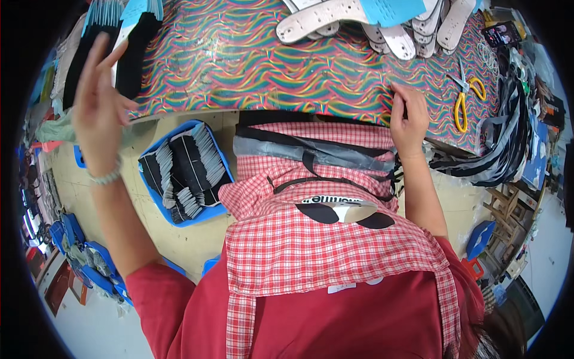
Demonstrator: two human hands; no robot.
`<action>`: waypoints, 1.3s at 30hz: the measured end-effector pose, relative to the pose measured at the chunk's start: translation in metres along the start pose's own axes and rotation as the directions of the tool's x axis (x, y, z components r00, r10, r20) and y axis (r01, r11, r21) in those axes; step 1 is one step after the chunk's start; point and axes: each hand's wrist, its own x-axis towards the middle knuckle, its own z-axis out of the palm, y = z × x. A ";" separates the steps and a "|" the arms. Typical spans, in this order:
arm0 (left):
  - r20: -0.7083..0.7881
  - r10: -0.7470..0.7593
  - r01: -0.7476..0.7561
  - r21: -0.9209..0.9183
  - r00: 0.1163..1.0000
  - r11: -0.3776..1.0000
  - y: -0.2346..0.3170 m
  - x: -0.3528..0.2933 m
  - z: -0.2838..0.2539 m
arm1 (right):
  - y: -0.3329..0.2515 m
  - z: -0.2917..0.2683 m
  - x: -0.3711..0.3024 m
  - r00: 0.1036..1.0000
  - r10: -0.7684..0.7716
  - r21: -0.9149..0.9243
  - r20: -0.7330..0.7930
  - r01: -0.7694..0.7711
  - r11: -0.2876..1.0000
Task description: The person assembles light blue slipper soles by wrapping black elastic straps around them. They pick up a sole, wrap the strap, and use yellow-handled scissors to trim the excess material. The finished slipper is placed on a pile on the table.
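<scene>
My left hand (100,122) is raised at the table's left end, somewhat blurred, with its fingers apart and nothing visible in them. Just behind it are two stacks of black pieces with light blue ends, one a black stack (136,63) partly covered by my fingers. My right hand (410,116) rests at the table's front edge, its fingers curled loosely, and I see nothing in it. Beyond that hand lies a pile of white, sole-shaped pieces (323,19) with dark marks, some with light blue parts. Yellow-handled scissors (463,99) lie to its right.
A patterned cloth covers the table (239,60). Below its front edge, a blue bin (224,206) holds bundled black and grey pieces. Black and grey strips (508,137) hang off the right end, near a phone (502,34). Blue containers (98,269) stand on the floor at left.
</scene>
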 end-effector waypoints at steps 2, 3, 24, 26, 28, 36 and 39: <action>0.053 0.035 -0.026 -0.158 0.998 0.987 0.008 -0.036 0.031 | -0.008 -0.001 0.010 0.999 0.049 0.053 -0.018 -0.048 0.997; 0.093 0.012 0.010 -0.231 0.996 0.973 0.001 -0.076 0.051 | -0.016 -0.007 -0.001 1.000 0.025 0.115 -0.010 -0.024 0.993; 0.012 -0.485 -0.243 -0.854 0.875 -0.460 -0.127 -0.179 0.113 | -0.132 -0.055 0.007 0.122 -0.063 0.131 0.991 -0.710 0.692; -0.097 -0.477 -0.279 -0.903 0.873 -0.327 -0.155 -0.189 0.073 | -0.107 -0.055 -0.015 0.164 0.005 0.111 0.987 -0.695 0.710; -0.193 -0.440 -0.294 -0.940 0.877 -0.175 -0.131 -0.182 0.052 | -0.121 -0.039 -0.017 0.544 -0.091 0.290 0.834 -0.290 0.912; -0.040 -0.342 -0.026 -0.999 0.939 0.048 0.019 -0.167 0.117 | -0.244 0.051 0.030 0.861 -0.364 0.729 0.354 -0.011 0.684; 0.010 -0.339 0.031 -0.998 0.941 0.056 0.035 -0.173 0.126 | -0.248 0.076 0.028 0.901 -0.333 0.678 0.280 0.060 0.733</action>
